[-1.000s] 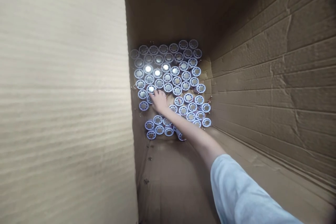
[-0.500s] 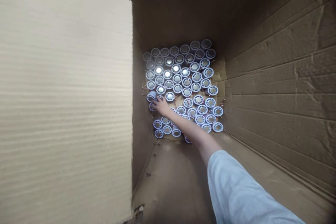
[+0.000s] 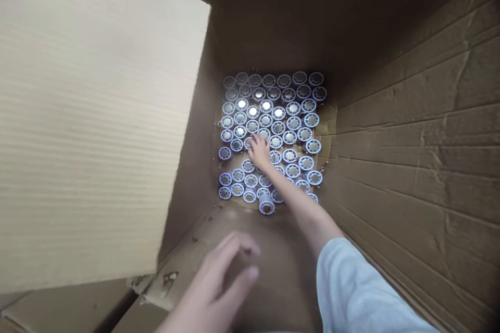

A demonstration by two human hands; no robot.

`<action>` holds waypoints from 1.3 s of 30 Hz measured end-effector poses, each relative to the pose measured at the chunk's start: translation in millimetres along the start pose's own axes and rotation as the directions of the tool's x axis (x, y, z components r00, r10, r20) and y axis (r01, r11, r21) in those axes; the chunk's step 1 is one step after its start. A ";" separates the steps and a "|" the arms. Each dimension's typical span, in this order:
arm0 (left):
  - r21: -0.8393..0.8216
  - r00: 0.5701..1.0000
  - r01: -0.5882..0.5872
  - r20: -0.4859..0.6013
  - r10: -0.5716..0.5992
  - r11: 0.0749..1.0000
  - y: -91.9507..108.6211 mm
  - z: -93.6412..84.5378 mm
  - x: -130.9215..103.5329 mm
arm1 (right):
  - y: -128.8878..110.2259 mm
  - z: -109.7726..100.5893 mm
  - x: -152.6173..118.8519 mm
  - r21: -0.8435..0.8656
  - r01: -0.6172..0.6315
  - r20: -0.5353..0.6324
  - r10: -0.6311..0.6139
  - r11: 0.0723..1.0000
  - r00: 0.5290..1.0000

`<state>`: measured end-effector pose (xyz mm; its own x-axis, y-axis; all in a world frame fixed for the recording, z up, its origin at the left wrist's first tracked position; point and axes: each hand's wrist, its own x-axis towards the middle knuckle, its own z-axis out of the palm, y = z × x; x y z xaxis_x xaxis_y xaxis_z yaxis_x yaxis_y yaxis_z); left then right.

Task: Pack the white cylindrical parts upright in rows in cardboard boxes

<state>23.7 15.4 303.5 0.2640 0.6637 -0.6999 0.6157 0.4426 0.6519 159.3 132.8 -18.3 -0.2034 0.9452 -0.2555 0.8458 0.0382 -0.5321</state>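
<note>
My right hand (image 3: 260,152) reaches deep into a large cardboard box, its fingers apart and its fingertips at the rim of one round part (image 3: 249,143). Whether it grips that part I cannot make out. Many such short cylinders, with pale rims, silver discs in the middle and thin wires, stand in rows on the box floor. One cylinder (image 3: 266,205) leans at the near edge of the group. Closer to me, my left hand (image 3: 221,276) hovers over the near part of the box, blurred, with fingers curved, thumb apart and nothing between them.
A large cardboard flap (image 3: 97,125) covers the left side of the view. The ridged box wall (image 3: 410,130) rises on the right. Torn cardboard (image 3: 167,283) shows at the lower left, near other cardboard (image 3: 66,307).
My right hand has moved right, away from the cylinders by the left wall; a tilted one there now stands upright. My left hand has come into view. The flap's edge looks more slanted.
</note>
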 end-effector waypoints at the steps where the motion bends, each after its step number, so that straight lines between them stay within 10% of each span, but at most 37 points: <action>1: -0.006 1.000 -0.017 -0.012 0.017 1.000 6.0 8.6 13.7 | 8.9 -4.3 -5.9 -0.019 -0.031 0.004 0.031 0.999 1.000; 4: 0.077 0.989 -0.031 -0.145 0.042 0.997 10.6 34.3 81.4 | 32.1 -11.0 -20.7 -0.083 -0.003 0.071 0.008 0.997 0.997; 8: 0.203 0.869 0.337 -0.442 -0.221 0.920 -20.7 56.3 194.5 | 46.3 -7.4 -32.4 -0.116 0.111 0.169 -0.090 0.987 0.981; 11: 0.252 0.777 0.477 -0.568 -0.270 0.842 -59.0 50.1 263.2 | 45.5 -1.9 -34.4 -0.103 0.112 0.150 -0.096 0.988 0.984; 15: 0.407 0.821 0.420 -0.551 -0.148 0.811 -104.6 19.9 318.9 | 32.3 3.9 -25.8 -0.063 0.101 0.104 -0.094 0.993 0.990; 23: 0.499 0.852 0.378 -0.518 -0.082 0.780 -138.1 0.0 335.2 | 1.5 11.5 4.3 0.065 -0.146 0.188 0.131 0.987 0.973; 31: 0.367 0.768 0.547 -0.577 -0.277 0.752 -140.7 5.0 329.8 | 11.2 -6.8 17.5 -0.034 -0.031 0.287 0.040 0.999 0.957; 39: 0.146 0.658 0.366 -0.739 -0.144 0.919 -149.8 2.5 353.6 | 8.3 2.5 24.0 -0.035 -0.103 0.299 0.109 0.994 0.948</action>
<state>26.6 182.3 -42.4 -0.4639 0.8185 -0.3390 0.7712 0.5614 0.3001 160.2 155.0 -30.9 -0.2484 0.8033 -0.5413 0.8789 -0.0480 -0.4745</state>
